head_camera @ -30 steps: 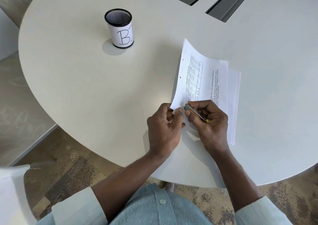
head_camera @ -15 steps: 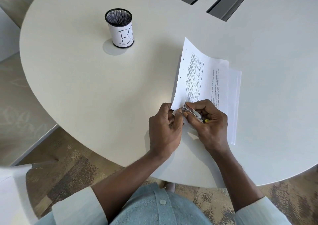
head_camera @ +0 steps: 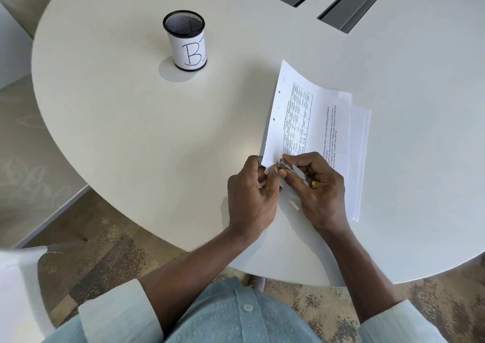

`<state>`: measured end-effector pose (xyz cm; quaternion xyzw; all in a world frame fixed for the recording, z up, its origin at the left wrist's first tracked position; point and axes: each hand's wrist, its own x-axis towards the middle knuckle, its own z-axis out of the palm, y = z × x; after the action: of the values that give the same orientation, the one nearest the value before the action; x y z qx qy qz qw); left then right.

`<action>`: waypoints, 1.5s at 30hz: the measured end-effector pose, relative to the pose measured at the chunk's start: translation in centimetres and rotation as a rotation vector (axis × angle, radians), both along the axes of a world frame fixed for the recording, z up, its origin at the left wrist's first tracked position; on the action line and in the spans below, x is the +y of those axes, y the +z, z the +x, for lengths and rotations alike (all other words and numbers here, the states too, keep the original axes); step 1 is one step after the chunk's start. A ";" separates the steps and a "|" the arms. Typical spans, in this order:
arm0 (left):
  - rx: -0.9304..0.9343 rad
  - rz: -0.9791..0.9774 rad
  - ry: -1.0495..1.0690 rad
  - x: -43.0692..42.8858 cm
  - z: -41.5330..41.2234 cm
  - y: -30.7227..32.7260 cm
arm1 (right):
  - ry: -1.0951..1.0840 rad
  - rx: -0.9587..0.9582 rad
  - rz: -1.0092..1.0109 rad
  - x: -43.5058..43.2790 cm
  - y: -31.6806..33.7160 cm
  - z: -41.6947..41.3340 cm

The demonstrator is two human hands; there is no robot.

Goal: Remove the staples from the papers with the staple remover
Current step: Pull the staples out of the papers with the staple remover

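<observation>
1. The remover (head_camera: pixel 296 172) is a slim metal tool, just right of centre in the frame, over the near left corner of the papers (head_camera: pixel 317 116).
2. Its long axis runs diagonally. The metal tip points to the upper left and the yellow end to the lower right.
3. The right hand (head_camera: pixel 321 193) grips the remover, with its fingers curled over the top and the thumb underneath.
4. The left hand (head_camera: pixel 252 193) pinches the papers' near left corner, with its fingertips right at the remover tip.
5. The tip sits on that corner. The staple itself is too small to make out.
6. The papers lie on the table (head_camera: pixel 131 122) with their long axis running up the frame, tilted slightly right. The top sheet bows up along its left edge, and a lower sheet sticks out on the right.
7. A mesh cup (head_camera: pixel 186 43) marked "B" stands in the upper left, well apart from the papers. Two dark slots (head_camera: pixel 357 1) are at the upper right.
8. Compared with 1 s ago, the tip is a touch further left and now against the left fingertips. The hands, papers and cup are otherwise in the same places.
</observation>
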<state>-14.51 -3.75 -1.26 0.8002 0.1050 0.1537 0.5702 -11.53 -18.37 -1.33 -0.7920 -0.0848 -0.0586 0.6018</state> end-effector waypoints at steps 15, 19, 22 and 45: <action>0.060 -0.044 0.024 -0.3 0.1 0.2 | -0.007 0.054 0.014 -0.2 -0.3 0.0; 0.027 -0.022 0.005 -0.5 -0.2 -0.1 | -0.019 0.075 0.093 -0.2 0.0 0.2; 0.005 -0.036 0.007 -0.4 -0.1 -0.4 | -0.015 0.061 0.093 -0.2 0.2 0.1; 0.073 -0.057 0.034 -0.5 0.2 0.7 | -0.085 -0.006 -0.080 -0.2 0.0 0.1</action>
<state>-14.28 -4.28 -0.52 0.7868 0.1434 0.1311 0.5858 -11.42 -18.56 -1.36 -0.8182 -0.0552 -0.0832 0.5662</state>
